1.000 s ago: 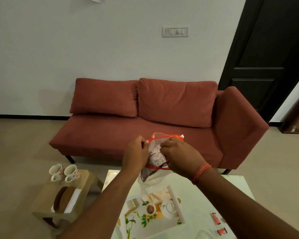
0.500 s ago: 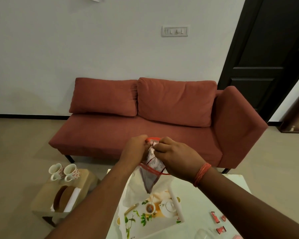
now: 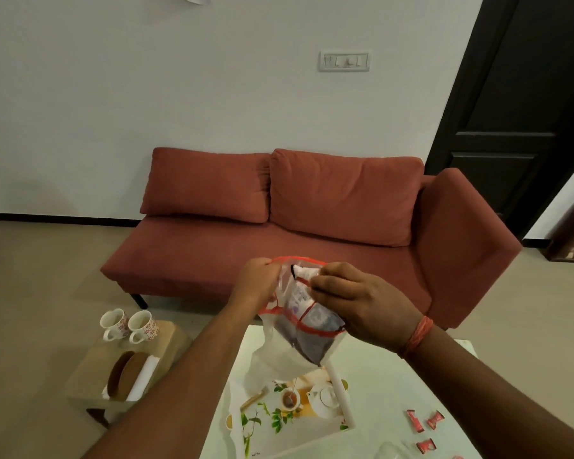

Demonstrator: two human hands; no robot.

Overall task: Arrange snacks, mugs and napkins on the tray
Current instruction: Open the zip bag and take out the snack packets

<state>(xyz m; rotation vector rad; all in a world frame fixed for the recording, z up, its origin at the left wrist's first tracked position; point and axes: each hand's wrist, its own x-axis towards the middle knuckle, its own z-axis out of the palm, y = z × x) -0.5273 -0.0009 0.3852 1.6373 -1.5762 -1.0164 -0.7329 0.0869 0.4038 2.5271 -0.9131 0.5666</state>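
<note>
I hold a clear plastic bag [image 3: 299, 326] with red edging up over the table; a white and dark packet sits inside it. My left hand [image 3: 257, 283] pinches the bag's left rim. My right hand [image 3: 352, 299] grips the right rim and the packet's top. Below the bag lies a white tray [image 3: 292, 412] printed with a teapot and leaves. Three small red snack packets [image 3: 424, 425] lie on the table to the tray's right. Two floral mugs [image 3: 130, 326] stand on a low stool at the left, with a napkin holder [image 3: 130, 376] in front of them.
The white table [image 3: 395, 392] carries the tray. The beige stool [image 3: 120, 369] stands left of it. A red sofa [image 3: 312, 226] fills the room beyond, against a white wall. A dark door [image 3: 517, 111] is at the right.
The bag's mouth, pinched together half a second ago, is now pulled wider between my hands. The bag hangs a little lower and the packet inside shows more.
</note>
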